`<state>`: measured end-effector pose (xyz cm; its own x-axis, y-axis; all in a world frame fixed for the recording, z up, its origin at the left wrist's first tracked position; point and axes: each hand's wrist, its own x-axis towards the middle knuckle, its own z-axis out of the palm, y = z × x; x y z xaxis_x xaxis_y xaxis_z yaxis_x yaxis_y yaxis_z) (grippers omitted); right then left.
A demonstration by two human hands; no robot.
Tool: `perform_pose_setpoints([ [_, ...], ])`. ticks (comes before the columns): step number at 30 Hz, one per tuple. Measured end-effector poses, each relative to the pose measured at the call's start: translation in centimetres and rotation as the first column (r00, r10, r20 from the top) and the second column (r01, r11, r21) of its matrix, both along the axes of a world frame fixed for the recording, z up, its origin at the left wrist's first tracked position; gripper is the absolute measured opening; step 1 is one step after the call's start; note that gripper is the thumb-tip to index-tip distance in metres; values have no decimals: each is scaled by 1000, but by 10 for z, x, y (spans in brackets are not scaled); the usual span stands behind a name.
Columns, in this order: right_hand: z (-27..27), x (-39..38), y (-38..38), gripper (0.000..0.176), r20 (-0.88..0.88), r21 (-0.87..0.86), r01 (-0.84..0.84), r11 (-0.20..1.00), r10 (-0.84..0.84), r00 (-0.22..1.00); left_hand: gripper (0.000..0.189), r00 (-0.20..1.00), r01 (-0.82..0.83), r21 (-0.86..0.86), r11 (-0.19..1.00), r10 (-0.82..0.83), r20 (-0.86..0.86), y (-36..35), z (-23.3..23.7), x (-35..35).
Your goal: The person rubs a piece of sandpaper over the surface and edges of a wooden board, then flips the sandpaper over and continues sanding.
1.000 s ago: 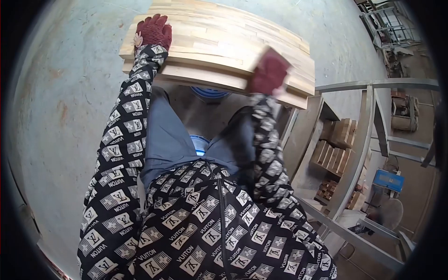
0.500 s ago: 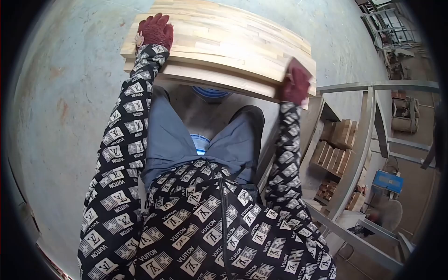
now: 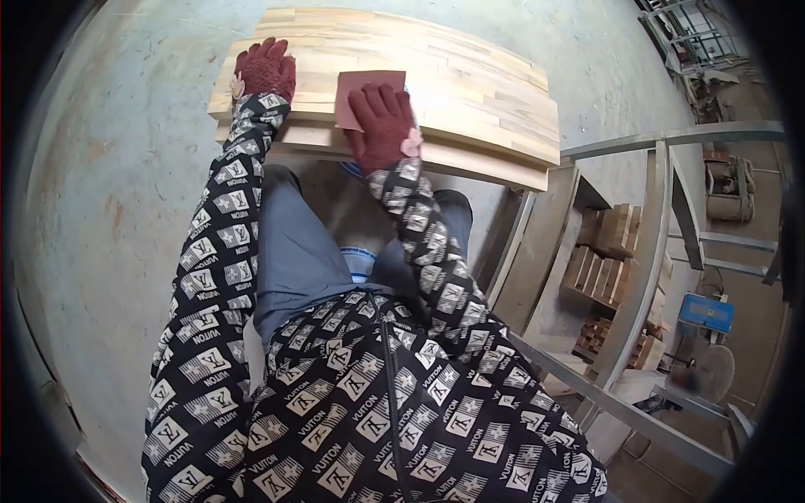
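Observation:
A pale wooden board (image 3: 470, 80) made of glued strips lies in front of me, stacked on another board (image 3: 478, 165) whose front edge shows beneath it. My left hand (image 3: 267, 69), in a dark red knitted glove, rests flat on the board's left end with its fingers stretched out. Near the middle of the front edge, my right hand (image 3: 381, 121), gloved alike, presses a reddish-brown sheet of sandpaper (image 3: 356, 81) against the top face. Its fingers lie over the sheet, and the palm covers the sheet's lower part.
To the right stands a metal frame (image 3: 661, 193), with stacked wood blocks (image 3: 597, 272) beside it. Farther right are a blue box (image 3: 706, 312) and a fan (image 3: 713, 373). A blue-rimmed bucket (image 3: 359, 261) shows between my legs.
My right hand has swept left with the sandpaper, from the board's right end to near its middle. My left hand remains on the left end; the view has shifted slightly.

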<state>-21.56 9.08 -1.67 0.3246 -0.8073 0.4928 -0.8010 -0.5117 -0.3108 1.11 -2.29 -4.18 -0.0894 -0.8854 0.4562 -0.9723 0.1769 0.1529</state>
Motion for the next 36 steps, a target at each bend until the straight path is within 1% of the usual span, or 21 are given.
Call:
perform_pose_setpoints([
  [2, -6, -40, 1, 43, -19, -55, 108, 993, -109, 994, 38, 1000, 14, -102, 995, -15, -13, 2, -1, -1],
  [4, -77, -127, -13, 34, 291, -91, 164, 982, -131, 948, 38, 1000, -2, -93, 996, 0, -21, 1, -4, -1],
  [5, -37, -142, 0, 31, 188, -223, 280, 934, -241, 952, 38, 1000, -4, -83, 997, 2, -26, 0, -3, -1],
  [6, -39, -180, 4, 31, 124, -257, 345, 903, -324, 938, 38, 1000, -5, -74, 997, 3, -29, 0, -2, 0],
  [8, -41, -245, 14, 30, 31, -234, 514, 825, -522, 852, 36, 999, -12, -31, 999, 11, -40, 0, -4, 0],
  [10, -33, -284, 16, 33, -87, -190, 564, 803, -586, 805, 37, 999, -32, -64, 997, 30, -33, 1, -4, -1],
  [12, -38, -277, 9, 34, -123, -254, 590, 766, -631, 766, 37, 999, -27, -42, 999, 26, -27, 0, -3, -1],
  [14, -48, -225, -1, 36, -34, -127, 718, 684, -727, 686, 37, 1000, -24, -52, 998, 23, -15, -2, -6, 1],
  [16, -94, -175, -24, 41, 125, 34, 623, 781, -622, 773, 37, 1000, -27, -65, 997, 27, -9, -1, -6, 1],
  [17, -98, -127, -34, 44, 140, -163, 506, 847, -488, 861, 37, 999, -31, -75, 997, 31, -8, -1, -7, 1],
  [18, -102, -81, -29, 43, 145, -41, 450, 892, -440, 886, 37, 1000, -24, -79, 997, 24, 0, -1, -7, 1],
  [19, -99, -35, -27, 44, 186, -166, 351, 921, -321, 929, 37, 1000, -19, -62, 998, 18, -7, -2, -8, 2],
  [20, 0, 6, 4, 47, 13, -59, 183, 981, -183, 983, 37, 1000, -15, -46, 999, 14, -17, -4, -8, 3],
  [21, 3, 21, 5, 47, 17, -151, 100, 983, -99, 995, 36, 999, -14, -75, 997, 11, -42, -2, -6, 0],
  [22, 10, 23, 4, 48, 51, -5, -11, 1000, 12, 999, 36, 999, -12, -82, 997, 9, -39, -1, -3, -2],
  [24, 3, 4, -2, 47, 81, -23, -118, 993, 120, 989, 36, 1000, -7, -63, 998, 6, -21, 0, -1, -2],
  [28, -18, -103, -18, 36, 189, -97, 39, 995, -20, 982, 36, 1000, -11, -92, 996, 10, -10, 2, -2, -2],
  [31, -34, -222, -25, 32, 48, -168, 339, 925, -336, 941, 36, 1000, -17, -85, 996, 16, -19, 2, -4, -1],
  [32, -36, -263, -26, 30, 127, -34, 378, 925, -371, 920, 35, 999, -15, -72, 997, 13, -30, 1, -3, -1],
  [34, -39, -307, -31, 31, -63, -133, 443, 886, -454, 889, 35, 998, -30, -85, 996, 26, -49, 3, -2, -1],
  [36, -29, -275, -35, 36, -256, -90, 673, 734, -670, 697, 35, 999, -22, -74, 997, 20, -34, 2, 0, -2],
])
